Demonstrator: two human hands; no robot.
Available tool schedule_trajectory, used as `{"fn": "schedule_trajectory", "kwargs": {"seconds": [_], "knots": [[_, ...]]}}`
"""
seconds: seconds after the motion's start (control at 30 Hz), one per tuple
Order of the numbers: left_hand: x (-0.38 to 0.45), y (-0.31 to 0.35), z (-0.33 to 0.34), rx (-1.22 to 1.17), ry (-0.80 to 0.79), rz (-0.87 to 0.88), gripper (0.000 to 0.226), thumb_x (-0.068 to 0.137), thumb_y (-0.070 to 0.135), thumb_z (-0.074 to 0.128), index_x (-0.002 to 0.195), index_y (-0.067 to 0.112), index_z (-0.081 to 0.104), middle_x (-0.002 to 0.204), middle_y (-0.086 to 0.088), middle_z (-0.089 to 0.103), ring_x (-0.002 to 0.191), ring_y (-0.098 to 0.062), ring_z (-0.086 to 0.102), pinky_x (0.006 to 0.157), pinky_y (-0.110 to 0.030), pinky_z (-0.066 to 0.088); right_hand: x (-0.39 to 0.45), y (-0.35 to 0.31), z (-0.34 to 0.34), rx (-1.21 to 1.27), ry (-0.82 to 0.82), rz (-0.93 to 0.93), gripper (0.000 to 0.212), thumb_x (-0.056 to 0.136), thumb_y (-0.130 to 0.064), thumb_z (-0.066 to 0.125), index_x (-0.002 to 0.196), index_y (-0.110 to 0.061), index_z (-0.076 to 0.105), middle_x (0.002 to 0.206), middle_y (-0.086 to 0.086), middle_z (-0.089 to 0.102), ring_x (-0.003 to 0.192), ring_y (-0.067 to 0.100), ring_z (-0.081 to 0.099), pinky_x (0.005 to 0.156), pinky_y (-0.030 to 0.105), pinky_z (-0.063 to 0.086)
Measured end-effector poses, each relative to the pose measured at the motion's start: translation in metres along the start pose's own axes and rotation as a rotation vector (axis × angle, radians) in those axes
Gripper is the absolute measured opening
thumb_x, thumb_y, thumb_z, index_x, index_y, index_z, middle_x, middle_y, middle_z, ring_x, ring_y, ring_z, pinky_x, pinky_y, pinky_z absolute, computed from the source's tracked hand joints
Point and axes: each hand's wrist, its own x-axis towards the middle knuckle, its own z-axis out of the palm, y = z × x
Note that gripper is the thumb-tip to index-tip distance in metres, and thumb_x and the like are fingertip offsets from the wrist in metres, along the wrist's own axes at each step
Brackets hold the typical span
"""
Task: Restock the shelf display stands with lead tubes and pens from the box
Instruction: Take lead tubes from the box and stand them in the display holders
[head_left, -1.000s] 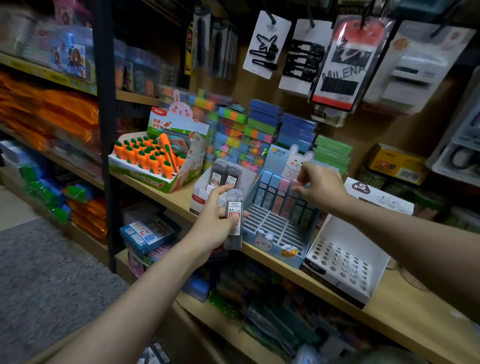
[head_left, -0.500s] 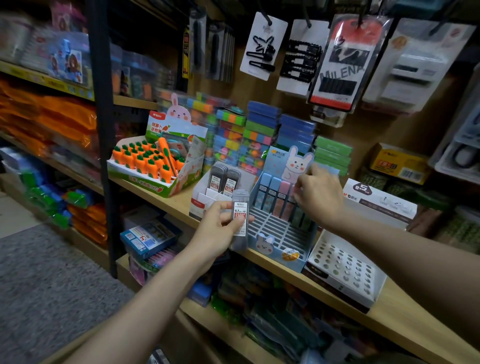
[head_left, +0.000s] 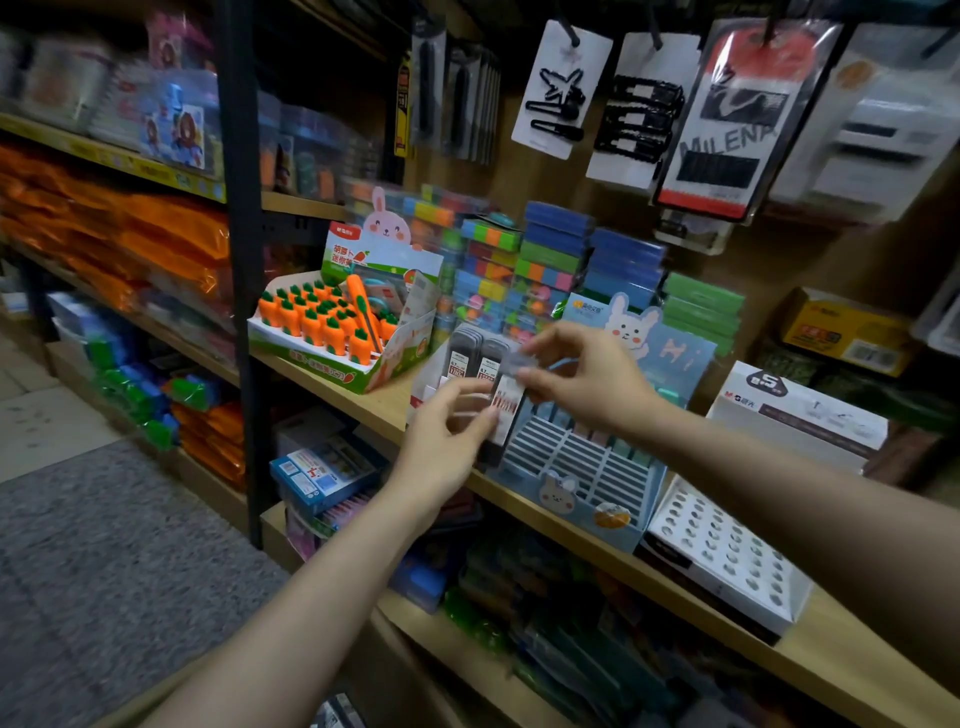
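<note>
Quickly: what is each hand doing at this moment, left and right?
Left hand: holds the lower part of a lead tube.
Right hand: pinches the top of the same lead tube.

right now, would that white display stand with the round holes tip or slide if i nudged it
The white display stand probably slides rather than tips: it sits low and wide on the wooden shelf. It looks like thin card with every visible hole empty, so likely light and easily shoved. Its front edge lies near the shelf's lip, so a forward nudge could push it off.
</note>
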Motion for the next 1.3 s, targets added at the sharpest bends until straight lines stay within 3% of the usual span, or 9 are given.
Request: {"fn": "schedule_trajectory", "kwargs": {"seconds": [0.13, 0.23, 0.43, 0.53, 0.83, 0.97, 1.1, 1.17, 1.3], "knots": [[0.015, -0.009, -0.024, 0.173, 0.288, 0.007, 0.028, 0.086, 0.027, 0.071, 0.109, 0.026, 0.055, 0.122, 0.000, 0.053, 0.107, -0.010, 0.054, 0.094, -0.029, 0.049, 0.030, -0.007, -0.016, -0.114, 0.264, -0.072, 0.016, 0.086, -0.022, 0.072, 0.089, -0.026, 0.057, 0.089, -0.007, 0.067, 0.078, 0.010, 0.068, 0.070, 0.025, 0.058], [0.021, -0.024, -0.035, 0.306, 0.279, -0.129, 0.064, 0.080, 0.041, 0.074, 0.133, 0.020, 0.045, 0.139, -0.003, 0.035, 0.126, -0.020, 0.042, 0.108, -0.039, 0.039, 0.047, -0.006, -0.012, -0.231, 0.352, -0.078, 0.014, 0.087, -0.022, 0.071, 0.091, -0.025, 0.058, 0.087, -0.013, 0.061, 0.074, 0.002, 0.060, 0.057, 0.010, 0.040], [0.029, -0.035, -0.028, 0.251, 0.196, -0.218, 0.097, 0.074, 0.055, 0.074, 0.150, 0.021, 0.025, 0.154, -0.001, 0.024, 0.140, -0.024, 0.030, 0.113, -0.047, 0.032, 0.066, 0.011, 0.017, -0.307, 0.286, -0.037, 0.013, 0.089, -0.019, 0.068, 0.093, -0.018, 0.057, 0.095, -0.002, 0.060, 0.086, 0.017, 0.059, 0.071, 0.029, 0.049], [0.033, -0.036, -0.022, 0.235, 0.196, -0.204, 0.091, 0.072, 0.055, 0.075, 0.144, 0.021, 0.032, 0.148, -0.003, 0.033, 0.138, -0.024, 0.032, 0.111, -0.048, 0.035, 0.072, 0.018, 0.025, -0.323, 0.255, -0.010, 0.013, 0.088, -0.020, 0.069, 0.094, -0.018, 0.057, 0.095, -0.002, 0.060, 0.091, 0.021, 0.061, 0.081, 0.041, 0.054], [0.037, -0.042, -0.010, 0.174, 0.245, -0.195, 0.085, 0.069, 0.047, 0.080, 0.136, 0.019, 0.036, 0.139, -0.004, 0.038, 0.131, -0.026, 0.040, 0.107, -0.047, 0.040, 0.072, 0.031, 0.045, -0.583, 0.182, -0.119, 0.016, 0.083, -0.023, 0.074, 0.094, -0.015, 0.067, 0.098, 0.004, 0.065, 0.092, 0.023, 0.060, 0.077, 0.038, 0.051], [0.025, -0.039, -0.012, 0.190, 0.207, -0.114, 0.093, 0.075, 0.046, 0.077, 0.147, 0.021, 0.025, 0.149, -0.001, 0.031, 0.136, -0.018, 0.034, 0.106, -0.027, 0.031, 0.065, 0.027, 0.045, -0.693, 0.117, -0.125, 0.025, 0.089, -0.020, 0.067, 0.112, -0.013, 0.069, 0.116, 0.010, 0.058, 0.108, 0.029, 0.055, 0.088, 0.040, 0.048], [0.006, -0.033, -0.019, 0.252, 0.217, -0.010, 0.080, 0.077, 0.042, 0.076, 0.143, 0.025, 0.034, 0.137, 0.009, 0.037, 0.121, -0.003, 0.038, 0.099, -0.022, 0.035, 0.044, 0.010, 0.034, -0.415, 0.263, -0.109, 0.036, 0.090, -0.013, 0.059, 0.125, -0.013, 0.061, 0.120, 0.006, 0.054, 0.098, 0.018, 0.059, 0.091, 0.034, 0.049], [-0.007, -0.033, -0.025, 0.271, 0.249, 0.019, 0.061, 0.080, 0.038, 0.075, 0.132, 0.026, 0.045, 0.128, 0.013, 0.045, 0.114, -0.003, 0.046, 0.093, -0.023, 0.041, 0.016, 0.003, 0.038, -0.206, 0.338, -0.163, 0.026, 0.090, -0.014, 0.059, 0.115, -0.021, 0.063, 0.110, -0.003, 0.057, 0.085, 0.003, 0.057, 0.081, 0.023, 0.051], [-0.046, -0.040, -0.048, 0.305, 0.213, -0.020, 0.013, 0.087, 0.024, 0.068, 0.099, 0.023, 0.063, 0.096, 0.010, 0.067, 0.095, -0.006, 0.062, 0.086, -0.030, 0.050, -0.062, -0.001, 0.075, 0.097, 0.314, -0.290, 0.012, 0.095, -0.025, 0.057, 0.104, -0.032, 0.055, 0.096, -0.014, 0.058, 0.079, 0.002, 0.059, 0.063, 0.011, 0.044]]}}
